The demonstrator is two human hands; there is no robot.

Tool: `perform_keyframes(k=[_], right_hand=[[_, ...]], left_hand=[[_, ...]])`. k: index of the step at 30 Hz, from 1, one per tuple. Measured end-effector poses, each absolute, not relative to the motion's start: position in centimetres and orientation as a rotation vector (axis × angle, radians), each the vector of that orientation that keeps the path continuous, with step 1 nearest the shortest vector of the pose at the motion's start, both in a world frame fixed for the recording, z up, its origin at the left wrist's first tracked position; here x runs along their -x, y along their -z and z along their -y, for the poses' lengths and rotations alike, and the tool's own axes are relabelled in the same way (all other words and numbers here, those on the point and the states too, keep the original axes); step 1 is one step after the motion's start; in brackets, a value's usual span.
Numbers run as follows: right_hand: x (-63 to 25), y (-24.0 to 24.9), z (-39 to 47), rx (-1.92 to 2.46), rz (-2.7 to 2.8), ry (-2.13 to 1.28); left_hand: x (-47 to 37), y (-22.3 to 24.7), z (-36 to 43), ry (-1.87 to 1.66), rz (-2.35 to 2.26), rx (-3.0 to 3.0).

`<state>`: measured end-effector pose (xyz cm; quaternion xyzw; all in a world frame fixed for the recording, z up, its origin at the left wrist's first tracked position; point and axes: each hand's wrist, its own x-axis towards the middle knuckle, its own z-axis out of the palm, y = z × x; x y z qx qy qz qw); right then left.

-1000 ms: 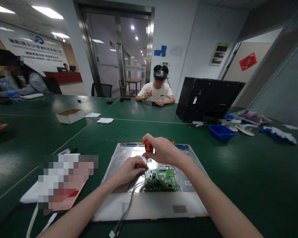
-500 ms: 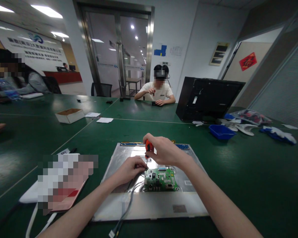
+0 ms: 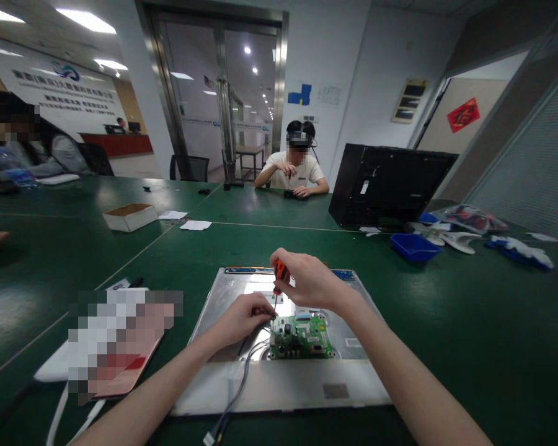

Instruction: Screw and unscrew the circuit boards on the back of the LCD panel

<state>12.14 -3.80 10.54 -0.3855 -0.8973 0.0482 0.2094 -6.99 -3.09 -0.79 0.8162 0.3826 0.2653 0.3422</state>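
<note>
A metal panel (image 3: 214, 387) lies flat on the green table, with a green circuit board (image 3: 302, 336) on its middle. My right hand (image 3: 304, 279) is wrapped round the handle of a red and black screwdriver (image 3: 279, 276), which stands nearly upright, its tip at the board's upper left corner. Beside that tip, my left hand (image 3: 247, 317) has its fingers pinched together at the same corner; what they hold, if anything, is hidden. Dark cables (image 3: 242, 387) run from the board's left side over the panel's near edge to a white plug.
Left of the panel lie a pink blurred item (image 3: 134, 365) and white cables. Farther off are an open white box (image 3: 130, 217), papers, a black monitor housing (image 3: 390, 186), a blue tray (image 3: 415, 246) and gloves (image 3: 521, 251). A person (image 3: 295, 167) sits opposite, others at left.
The screwdriver handle and my right hand have shifted slightly, the handle tilting a little to the right. My left hand stays at the corner. The person opposite has changed their raised hand's pose.
</note>
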Motion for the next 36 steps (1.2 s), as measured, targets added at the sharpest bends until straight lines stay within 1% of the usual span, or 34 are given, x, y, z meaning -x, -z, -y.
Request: perform_keyframes(k=[6,17,21,25,32,36], right_hand=[[-11.6,-10.4,3.9,1.055,2.5,-0.052],[-12.0,-11.1,4.5,1.047,2.555,-0.154],[-11.9,-11.0,4.3,1.132,2.523,-0.05],[-11.7,-10.8,4.2,1.13,2.534,0.02],[-12.3,-11.4,4.7,1.048,2.561,-0.153],[-12.2,-11.4,4.5,1.096,2.562,-0.105]], left_hand=[[6.9,0.7,3.2,-0.693,-0.992,-2.122],[7.1,1.4,2.9,-0.708,-0.978,-2.139],[7.1,1.2,3.0,-0.713,-0.983,-2.131],[7.0,1.0,3.1,-0.701,-0.981,-2.117],[7.0,1.0,3.0,-0.703,-0.981,-2.134],[7.0,1.0,3.0,-0.704,-0.986,-2.15]])
